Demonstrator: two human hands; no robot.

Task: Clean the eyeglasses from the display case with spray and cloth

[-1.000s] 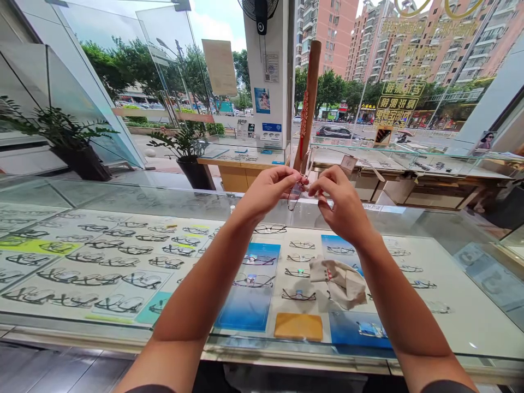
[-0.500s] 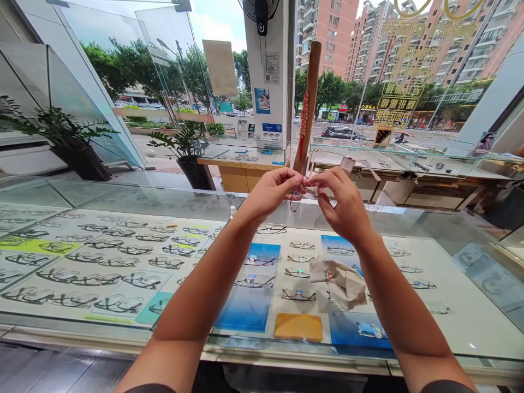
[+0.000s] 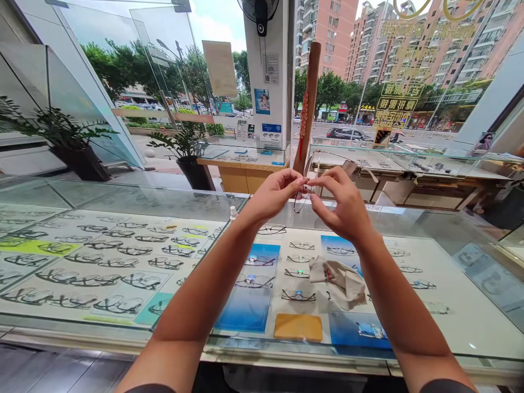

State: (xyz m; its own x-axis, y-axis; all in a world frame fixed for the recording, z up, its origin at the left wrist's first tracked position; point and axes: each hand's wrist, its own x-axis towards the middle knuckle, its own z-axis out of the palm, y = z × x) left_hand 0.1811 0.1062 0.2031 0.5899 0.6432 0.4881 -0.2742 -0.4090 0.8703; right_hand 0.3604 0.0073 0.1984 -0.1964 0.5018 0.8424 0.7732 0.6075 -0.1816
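Over the glass counter, a pair of thin-framed eyeglasses (image 3: pixel 296 208) is held up between both hands. My left hand (image 3: pixel 275 191) pinches the frame between thumb and forefinger. Facing it, my right hand (image 3: pixel 341 202) has its index fingertip on the frame and the thumb close against it, while the other fingers curl loosely. One thin temple seems to arch up behind the right hand. Fingers cover much of the frame, so its middle is hard to make out. Below the right wrist lies a crumpled beige cloth (image 3: pixel 341 286) on the counter.
The glass display counter (image 3: pixel 229 353) holds rows of eyeglasses (image 3: pixel 141 281). A yellow-brown flat case (image 3: pixel 298 327) lies near its front edge, and a small white bottle (image 3: pixel 233 213) stands by my left forearm. Beyond are potted plants (image 3: pixel 190 147) and a wooden post (image 3: pixel 309 103).
My right thumb has moved left, closer to the frame. The eyeglasses have turned slightly, with a temple now showing behind the right hand. My left hand has shifted slightly right.
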